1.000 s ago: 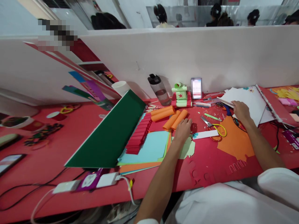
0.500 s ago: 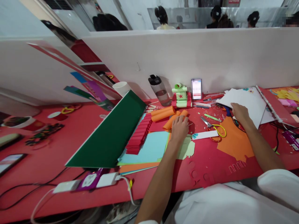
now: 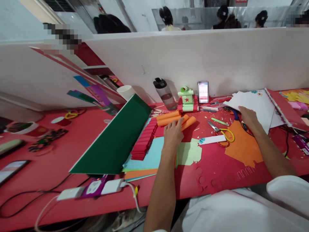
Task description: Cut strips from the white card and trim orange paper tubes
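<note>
My left hand (image 3: 173, 134) lies over the orange paper tubes (image 3: 170, 119), fingers stretched out and apart, the fingertips touching them. Another orange tube (image 3: 190, 123) sticks out just right of the fingers. Below the wrist are blue paper sheets (image 3: 154, 151) and a pale green cut sheet (image 3: 189, 153). A pleated red paper strip (image 3: 145, 140) lies to the left. My right hand (image 3: 248, 117) rests at the edge of a white sheet (image 3: 256, 104), fingers loosely spread. Orange paper (image 3: 242, 146) and blue handles (image 3: 235, 114) are beside it. Yellow-handled scissors (image 3: 223, 130) lie between the hands.
A leaning green board (image 3: 111, 138) stands at left, with a bottle (image 3: 166, 95) and a paper scroll model (image 3: 187, 100) behind. A phone (image 3: 203, 91) leans on the partition. A power strip (image 3: 93, 187) and cables lie at the front left.
My left hand has moved left across the orange tubes, uncovering the right tube's end and more of the pale green sheet. My right hand has stayed put.
</note>
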Available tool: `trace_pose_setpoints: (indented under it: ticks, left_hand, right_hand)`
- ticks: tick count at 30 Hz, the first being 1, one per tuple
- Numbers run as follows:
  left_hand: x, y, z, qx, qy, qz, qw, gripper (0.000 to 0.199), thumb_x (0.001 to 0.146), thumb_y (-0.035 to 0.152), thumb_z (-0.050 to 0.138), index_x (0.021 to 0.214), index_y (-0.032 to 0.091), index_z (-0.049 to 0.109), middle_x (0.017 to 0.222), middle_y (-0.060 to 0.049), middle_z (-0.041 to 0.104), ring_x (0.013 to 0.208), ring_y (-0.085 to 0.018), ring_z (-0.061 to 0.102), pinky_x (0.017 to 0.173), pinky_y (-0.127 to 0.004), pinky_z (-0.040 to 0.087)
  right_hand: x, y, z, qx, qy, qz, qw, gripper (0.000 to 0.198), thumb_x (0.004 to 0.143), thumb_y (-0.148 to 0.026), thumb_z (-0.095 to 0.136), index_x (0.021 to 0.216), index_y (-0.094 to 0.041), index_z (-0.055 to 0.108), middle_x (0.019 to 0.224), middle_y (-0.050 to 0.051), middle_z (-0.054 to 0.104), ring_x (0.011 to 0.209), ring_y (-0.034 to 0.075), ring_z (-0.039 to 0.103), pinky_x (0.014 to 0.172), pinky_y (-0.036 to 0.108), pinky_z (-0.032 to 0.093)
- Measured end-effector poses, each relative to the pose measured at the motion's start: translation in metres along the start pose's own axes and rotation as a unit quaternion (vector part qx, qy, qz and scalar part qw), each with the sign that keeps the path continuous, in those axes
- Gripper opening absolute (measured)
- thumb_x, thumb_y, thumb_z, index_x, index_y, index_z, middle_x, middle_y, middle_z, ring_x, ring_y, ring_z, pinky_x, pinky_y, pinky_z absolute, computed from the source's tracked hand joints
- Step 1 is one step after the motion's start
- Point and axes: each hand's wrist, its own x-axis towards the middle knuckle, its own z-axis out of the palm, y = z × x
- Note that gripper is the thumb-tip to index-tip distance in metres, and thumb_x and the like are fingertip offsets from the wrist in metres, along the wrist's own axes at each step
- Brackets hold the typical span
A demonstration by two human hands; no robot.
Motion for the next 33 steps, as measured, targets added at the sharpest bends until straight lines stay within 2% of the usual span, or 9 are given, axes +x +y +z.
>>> trace_pose_setpoints:
  ticks: [4, 9, 11, 14, 17, 21, 27, 30, 33]
  left_hand:
    - [-0.005, -0.029, -0.008, -0.001, 0.005, -0.006, 1.000, 0.061, 0.090, 0.015, 0.058, 0.151, 0.023, 0.058, 0.142, -0.013, 0.069, 0.137, -0.039, 0.056, 0.120, -0.054, 0.039]
    - [-0.010, -0.054, -0.009, 0.015, 0.047, -0.074, 0.996, 0.061, 0.090, 0.007, 0.048, 0.149, 0.019, 0.061, 0.144, -0.015, 0.068, 0.144, -0.038, 0.052, 0.128, -0.058, 0.031]
    - [-0.011, -0.056, -0.006, 0.014, 0.064, -0.100, 0.993, 0.059, 0.093, 0.009, 0.046, 0.150, 0.018, 0.060, 0.150, -0.018, 0.064, 0.150, -0.040, 0.047, 0.129, -0.063, 0.027]
    - [-0.012, -0.054, -0.002, 0.011, 0.037, -0.102, 0.994, 0.065, 0.091, 0.012, 0.051, 0.156, 0.016, 0.055, 0.166, -0.020, 0.048, 0.161, -0.045, 0.031, 0.130, -0.071, 0.021]
    - [-0.009, -0.047, 0.002, 0.003, 0.000, -0.057, 0.998, 0.075, 0.088, 0.014, 0.057, 0.162, 0.018, 0.048, 0.175, -0.019, 0.035, 0.166, -0.046, 0.016, 0.132, -0.071, 0.015]
    - [-0.006, -0.031, 0.003, -0.019, -0.031, 0.038, 0.999, 0.079, 0.088, 0.012, 0.057, 0.164, 0.025, 0.046, 0.176, -0.015, 0.034, 0.168, -0.042, 0.014, 0.133, -0.069, 0.013]
    - [-0.001, 0.006, 0.014, -0.026, -0.031, 0.184, 0.982, 0.056, 0.102, 0.031, 0.055, 0.158, 0.030, 0.057, 0.175, -0.012, 0.039, 0.167, -0.040, 0.019, 0.134, -0.065, 0.014]
    - [0.005, 0.020, 0.026, -0.019, -0.028, 0.203, 0.979, 0.049, 0.102, 0.027, 0.055, 0.150, 0.029, 0.065, 0.173, -0.011, 0.041, 0.166, -0.039, 0.023, 0.135, -0.064, 0.016]
    - [0.011, 0.020, 0.034, -0.024, -0.026, 0.185, 0.982, 0.041, 0.103, 0.022, 0.050, 0.136, 0.023, 0.074, 0.168, -0.012, 0.050, 0.165, -0.037, 0.027, 0.136, -0.063, 0.015]
  right_hand:
    - [-0.001, 0.000, 0.001, -0.009, 0.006, -0.001, 1.000, 0.047, 0.103, -0.008, 0.043, 0.148, -0.016, 0.054, 0.140, 0.020, 0.068, 0.120, 0.034, 0.071, 0.092, 0.042, 0.052]
    - [-0.001, 0.000, 0.002, -0.004, 0.015, -0.002, 1.000, 0.048, 0.103, -0.008, 0.043, 0.149, -0.015, 0.053, 0.141, 0.020, 0.068, 0.120, 0.035, 0.071, 0.091, 0.043, 0.053]
    - [-0.002, 0.001, 0.002, 0.001, 0.028, -0.004, 1.000, 0.051, 0.102, -0.007, 0.044, 0.151, -0.014, 0.052, 0.142, 0.021, 0.068, 0.121, 0.035, 0.070, 0.092, 0.043, 0.054]
    - [-0.002, 0.003, 0.003, 0.006, 0.058, -0.002, 0.998, 0.055, 0.100, -0.007, 0.045, 0.155, -0.015, 0.049, 0.147, 0.020, 0.066, 0.121, 0.034, 0.070, 0.091, 0.042, 0.055]
    - [-0.002, 0.005, 0.002, 0.016, 0.108, 0.004, 0.994, 0.059, 0.100, -0.007, 0.046, 0.158, -0.016, 0.046, 0.152, 0.019, 0.064, 0.121, 0.034, 0.071, 0.091, 0.041, 0.057]
    - [-0.006, 0.001, -0.004, 0.043, 0.190, 0.000, 0.981, 0.058, 0.101, -0.008, 0.042, 0.158, -0.016, 0.047, 0.154, 0.018, 0.063, 0.123, 0.033, 0.071, 0.094, 0.040, 0.059]
    - [-0.014, -0.030, -0.006, 0.059, 0.265, -0.091, 0.958, 0.057, 0.106, -0.011, 0.035, 0.162, -0.016, 0.044, 0.156, 0.017, 0.062, 0.137, 0.030, 0.063, 0.106, 0.043, 0.056]
    - [-0.017, -0.045, 0.001, 0.053, 0.277, -0.141, 0.949, 0.060, 0.106, -0.009, 0.034, 0.165, -0.017, 0.041, 0.158, 0.016, 0.060, 0.141, 0.030, 0.059, 0.107, 0.044, 0.054]
    - [-0.017, -0.052, 0.006, 0.038, 0.272, -0.162, 0.948, 0.062, 0.105, -0.007, 0.033, 0.166, -0.017, 0.040, 0.164, 0.016, 0.054, 0.139, 0.032, 0.057, 0.106, 0.046, 0.052]
